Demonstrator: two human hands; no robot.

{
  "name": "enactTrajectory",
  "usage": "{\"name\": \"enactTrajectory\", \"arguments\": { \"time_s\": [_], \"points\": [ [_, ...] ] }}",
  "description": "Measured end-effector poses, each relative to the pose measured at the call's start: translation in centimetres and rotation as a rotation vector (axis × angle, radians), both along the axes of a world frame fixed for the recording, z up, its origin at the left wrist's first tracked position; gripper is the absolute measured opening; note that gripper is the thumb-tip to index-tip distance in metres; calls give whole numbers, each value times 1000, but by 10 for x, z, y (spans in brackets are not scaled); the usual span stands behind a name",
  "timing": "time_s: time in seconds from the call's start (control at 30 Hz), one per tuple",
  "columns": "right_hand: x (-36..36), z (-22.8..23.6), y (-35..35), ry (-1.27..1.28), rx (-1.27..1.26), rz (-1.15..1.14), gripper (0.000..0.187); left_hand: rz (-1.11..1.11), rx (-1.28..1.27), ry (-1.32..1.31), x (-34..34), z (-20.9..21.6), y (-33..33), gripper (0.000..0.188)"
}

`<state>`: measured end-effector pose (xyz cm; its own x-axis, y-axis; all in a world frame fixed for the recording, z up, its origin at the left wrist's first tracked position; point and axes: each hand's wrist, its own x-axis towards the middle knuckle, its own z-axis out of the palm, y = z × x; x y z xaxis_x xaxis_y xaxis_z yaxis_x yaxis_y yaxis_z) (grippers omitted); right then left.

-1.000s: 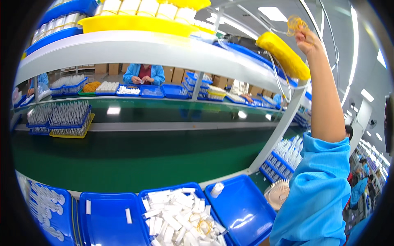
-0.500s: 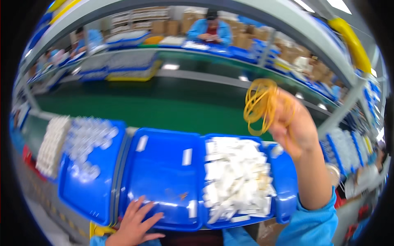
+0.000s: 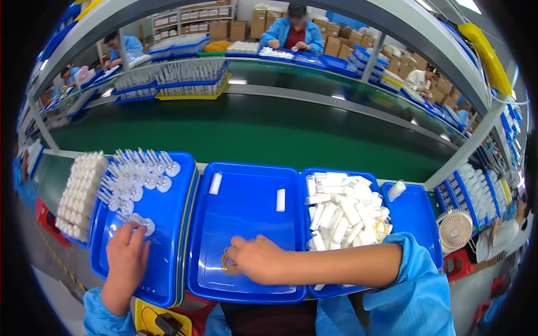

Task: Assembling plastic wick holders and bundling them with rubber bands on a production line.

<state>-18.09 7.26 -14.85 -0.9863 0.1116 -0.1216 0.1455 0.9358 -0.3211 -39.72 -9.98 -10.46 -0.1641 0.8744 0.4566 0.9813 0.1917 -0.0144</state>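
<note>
My left hand [image 3: 126,256] reaches into the left blue tray [image 3: 159,252], its fingers bent at a clear plastic piece with a round base and thin stem [image 3: 147,225]. Several more clear stemmed pieces [image 3: 134,178] stand in rows at the back of that tray. Over the middle blue tray [image 3: 246,218], my right hand [image 3: 260,260] is lowered with curled fingers against a loose bundle of yellow rubber bands [image 3: 228,264]. Part of the bundle is hidden under the fingers. Two white pieces, one at the left [image 3: 215,183] and one at the right [image 3: 281,200], lie farther back there.
Right of the middle, a blue tray holds a heap of white pieces [image 3: 342,215], with yellow bands at its edge. Beyond it are a blue tray with a small bottle [image 3: 397,190] and a fan [image 3: 455,231]. White parts [image 3: 81,193] stand far left. A green conveyor [image 3: 252,126] runs behind.
My right hand has come down from its raised place with the yellow rubber bands into the middle tray. My left hand has gone from that tray's near edge to the left tray's clear pieces.
</note>
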Motion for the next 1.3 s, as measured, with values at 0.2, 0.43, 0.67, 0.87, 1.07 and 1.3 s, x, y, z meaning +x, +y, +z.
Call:
{"name": "enactTrajectory", "arguments": {
  "time_s": [0.2,0.43,0.67,0.87,1.07,1.3],
  "points": [
    [27,37,9,26,210,-53,26,-27,-90,37,-30,-7,21,28],
    [59,44,116,-240,572,-401,16,-50,101,-67,-39,-11,16,19],
    [42,34,131,-301,354,-402,18,-45,226,-87,-10,5,-32,22],
    [91,53,120,91,254,-465,28,-260,348,-808,91,-2,-23,16],
    [126,88,24,408,-309,-590,30,-436,214,-1630,150,-30,-4,23],
    [158,55,-45,905,-1046,-974,27,-761,-133,-1647,170,-52,14,14]
  ]
}}
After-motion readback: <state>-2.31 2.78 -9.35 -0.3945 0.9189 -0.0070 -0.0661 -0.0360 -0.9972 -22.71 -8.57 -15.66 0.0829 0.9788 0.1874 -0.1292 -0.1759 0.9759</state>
